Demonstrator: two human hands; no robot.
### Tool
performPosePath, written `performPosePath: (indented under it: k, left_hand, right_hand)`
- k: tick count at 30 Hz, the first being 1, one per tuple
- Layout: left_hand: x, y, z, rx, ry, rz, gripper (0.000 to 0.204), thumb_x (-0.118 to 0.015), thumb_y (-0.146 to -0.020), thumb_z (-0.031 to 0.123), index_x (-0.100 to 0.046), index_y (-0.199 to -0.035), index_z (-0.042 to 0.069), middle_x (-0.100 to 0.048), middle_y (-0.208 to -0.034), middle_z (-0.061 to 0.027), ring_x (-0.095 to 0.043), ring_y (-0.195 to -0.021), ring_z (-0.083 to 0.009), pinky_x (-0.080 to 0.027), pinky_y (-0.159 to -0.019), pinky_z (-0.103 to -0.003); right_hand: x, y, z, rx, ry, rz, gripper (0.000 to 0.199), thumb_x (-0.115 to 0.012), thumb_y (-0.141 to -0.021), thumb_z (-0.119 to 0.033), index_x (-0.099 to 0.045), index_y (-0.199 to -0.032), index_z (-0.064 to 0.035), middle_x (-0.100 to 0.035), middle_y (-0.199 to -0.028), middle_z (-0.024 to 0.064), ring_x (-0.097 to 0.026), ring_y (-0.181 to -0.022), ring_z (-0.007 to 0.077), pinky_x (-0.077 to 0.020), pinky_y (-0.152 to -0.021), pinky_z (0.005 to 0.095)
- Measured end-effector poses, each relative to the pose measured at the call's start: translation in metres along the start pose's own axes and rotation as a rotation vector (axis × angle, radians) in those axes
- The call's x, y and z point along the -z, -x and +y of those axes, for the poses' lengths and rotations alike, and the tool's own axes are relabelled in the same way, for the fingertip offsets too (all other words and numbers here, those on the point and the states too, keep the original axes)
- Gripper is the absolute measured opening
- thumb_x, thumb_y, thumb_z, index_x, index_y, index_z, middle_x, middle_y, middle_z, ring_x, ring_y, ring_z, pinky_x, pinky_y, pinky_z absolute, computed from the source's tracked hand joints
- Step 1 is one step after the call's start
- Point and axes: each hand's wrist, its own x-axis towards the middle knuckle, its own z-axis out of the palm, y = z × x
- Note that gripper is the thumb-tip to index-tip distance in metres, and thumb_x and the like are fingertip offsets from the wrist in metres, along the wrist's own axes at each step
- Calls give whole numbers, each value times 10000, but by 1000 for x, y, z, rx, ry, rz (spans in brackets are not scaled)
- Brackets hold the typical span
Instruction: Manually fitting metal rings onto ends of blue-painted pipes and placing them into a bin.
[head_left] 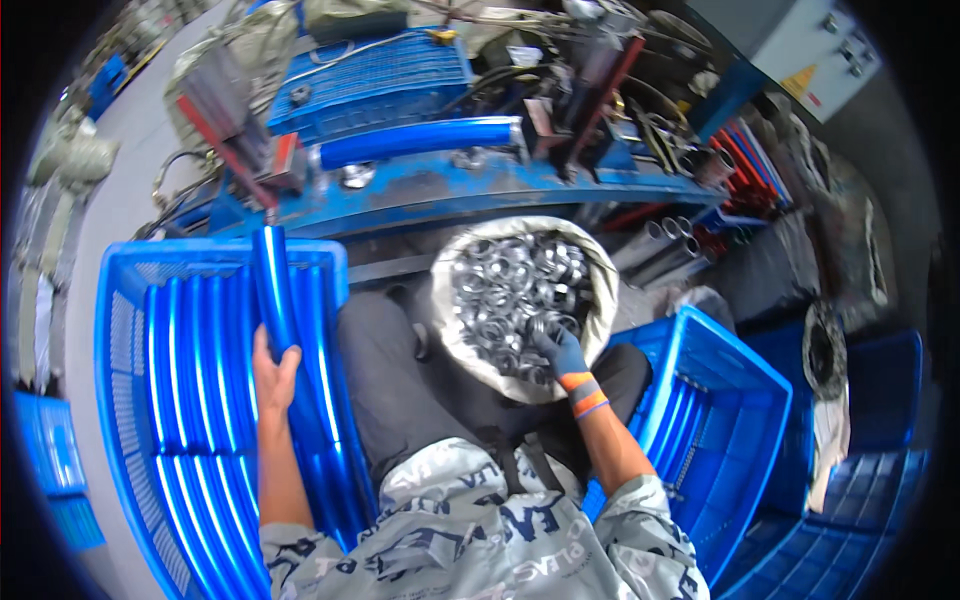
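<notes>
My bare left hand point(275, 378) is closed round a shiny blue tube point(272, 275). The tube's upper end rises above the far rim of a blue crate point(108, 330) on my left, where several more blue tubes point(205, 370) lie in rows. My right hand point(565, 355), in a dark glove with an orange cuff, reaches into a round white sack point(453, 352) between my legs. The sack is full of silvery metal rings point(510, 275). The right fingertips are bent round a ring among the others and partly hidden by them.
Ahead, a blue machine bench point(420, 205) carries a blue tube point(420, 142) lying crosswise between two end blocks. A second blue crate point(735, 400) with some tubes stands at my right. Bare metal pipes point(660, 245) lie beyond it. A grey cabinet point(790, 50) stands at the far right.
</notes>
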Motion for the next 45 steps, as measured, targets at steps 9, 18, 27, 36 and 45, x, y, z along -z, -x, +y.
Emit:
performPosePath:
  k: [9,18,27,36,45]
  left_hand:
    - [-87,71,198,-618,-682,-467,751,-880,-805,157,-678,-1528,122,-777,-1186,-164,-771,-1089,-424,-638,-934,-529]
    - [-87,84,225,-688,-734,-508,754,-875,-741,119,-737,-1482,131,-763,-1090,-127,-761,-997,-377,-623,-891,-487]
    - [-89,83,218,-689,-765,-570,816,-886,-704,144,-742,-1507,145,-745,-1071,-119,-739,-995,-367,-604,-897,-494]
    - [-97,73,199,-676,-762,-529,802,-878,-723,124,-736,-1512,109,-773,-1153,-129,-756,-1036,-363,-615,-935,-480]
    - [-66,67,194,-296,220,-98,808,-931,-913,218,-579,-1589,-48,-770,-1394,-206,-780,-1239,-284,-599,-1126,-453]
  right_hand:
    - [-79,93,-127,119,-618,-218,1072,-923,-961,-603,-429,-1758,-85,-663,-1603,156,-750,-1356,364,-727,-938,478]
    - [-72,109,-150,321,-129,-317,1123,-986,-853,32,-371,-1793,42,-674,-1573,131,-642,-1449,209,-485,-1273,392]
    - [-77,111,-149,319,-323,-319,923,-868,-969,0,-412,-1769,61,-625,-1656,196,-661,-1468,276,-532,-1257,445]
    - [-78,82,-144,294,-137,-215,649,-721,-1074,-11,-549,-1694,69,-701,-1575,161,-748,-1286,182,-612,-1099,320]
    - [-78,-44,-18,231,1071,184,860,-855,-953,-640,-696,-1607,-104,-737,-1522,251,-740,-1356,451,-597,-1126,540]
